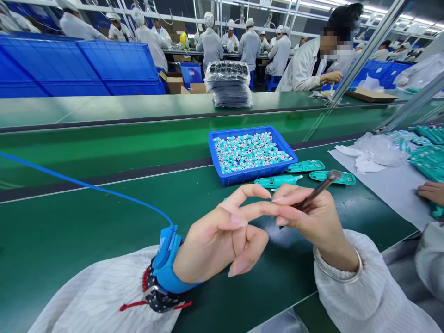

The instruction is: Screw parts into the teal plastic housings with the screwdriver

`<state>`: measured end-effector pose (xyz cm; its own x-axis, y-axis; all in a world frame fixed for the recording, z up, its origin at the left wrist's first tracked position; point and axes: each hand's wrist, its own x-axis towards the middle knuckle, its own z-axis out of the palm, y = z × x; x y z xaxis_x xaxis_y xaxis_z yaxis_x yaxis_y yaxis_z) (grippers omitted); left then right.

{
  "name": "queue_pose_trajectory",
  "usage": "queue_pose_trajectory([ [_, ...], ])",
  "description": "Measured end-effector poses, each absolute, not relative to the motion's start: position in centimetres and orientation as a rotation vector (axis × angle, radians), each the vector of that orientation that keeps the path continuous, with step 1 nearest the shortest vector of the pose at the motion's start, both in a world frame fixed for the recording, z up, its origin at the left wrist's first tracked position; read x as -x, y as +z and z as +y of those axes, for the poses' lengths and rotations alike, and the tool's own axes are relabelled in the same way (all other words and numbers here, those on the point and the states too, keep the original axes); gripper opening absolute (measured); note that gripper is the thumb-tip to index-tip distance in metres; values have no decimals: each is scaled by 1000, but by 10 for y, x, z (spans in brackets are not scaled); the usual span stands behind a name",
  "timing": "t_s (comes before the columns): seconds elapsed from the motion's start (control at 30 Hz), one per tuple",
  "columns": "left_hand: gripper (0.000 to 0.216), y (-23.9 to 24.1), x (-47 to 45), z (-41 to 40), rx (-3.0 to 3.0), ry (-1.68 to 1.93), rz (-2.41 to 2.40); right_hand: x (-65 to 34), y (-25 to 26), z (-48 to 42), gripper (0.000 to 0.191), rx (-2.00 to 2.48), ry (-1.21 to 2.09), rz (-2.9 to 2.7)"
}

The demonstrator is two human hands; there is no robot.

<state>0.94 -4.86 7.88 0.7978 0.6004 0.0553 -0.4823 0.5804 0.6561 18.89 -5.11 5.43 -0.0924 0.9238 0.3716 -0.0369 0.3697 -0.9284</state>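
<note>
My left hand point(222, 236) hangs over the green bench belt point(69, 240) with its fingers apart, holding nothing. Its fingertips meet the fingers of my right hand point(308, 217), which grips a slim dark metal tool point(321, 187). The tool's far end stands just over a teal plastic part point(333, 177). Two more teal parts point(305, 166) lie close by, beside a blue plastic tray point(243, 178) heaped with small teal-and-white pieces. A blue wrist strap point(166, 259) circles my left wrist, and a metal bangle point(336, 264) sits on my right.
A blue cord point(86, 184) runs from the strap across the belt. To the right, a co-worker's hand point(432, 193) rests by a pile of teal parts point(430, 157) on a white sheet point(378, 194). Beyond the belts stand a wrapped stack of black trays point(228, 83) and blue crates point(79, 67).
</note>
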Motion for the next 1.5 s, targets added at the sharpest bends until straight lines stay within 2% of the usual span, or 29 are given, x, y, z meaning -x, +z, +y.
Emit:
queue_pose_trajectory([
  [0.1, 29, 77, -9, -48, -703, 620, 164, -190, 53, -52, 11, 826, 1102, -1391],
  [0.37, 29, 75, -10, -48, -733, 572, 132, -191, 52, -46, 23, 669, 1421, -1323],
  [0.5, 28, 76, -11, -49, -739, 567, 96, -195, 47, -41, 30, 538, 1437, -1388],
  [0.7, 30, 77, -12, -51, -781, 556, 84, -194, 41, -39, 21, 416, 1517, -1335],
  [0.83, 52, 76, -13, -52, -879, 656, 174, -198, 51, -41, 5, 656, 1444, -1188],
  [0.97, 67, 78, -13, -52, -911, 732, 299, -204, 71, -56, 7, 1017, 1276, -1284],
  [1.2, 73, 80, -14, -54, -934, 729, 411, -190, 89, -81, 24, 1066, 1237, -1459],
  [1.5, 73, 78, -13, -55, -901, 659, 351, -184, 91, -83, 32, 1064, 1193, -1491],
])
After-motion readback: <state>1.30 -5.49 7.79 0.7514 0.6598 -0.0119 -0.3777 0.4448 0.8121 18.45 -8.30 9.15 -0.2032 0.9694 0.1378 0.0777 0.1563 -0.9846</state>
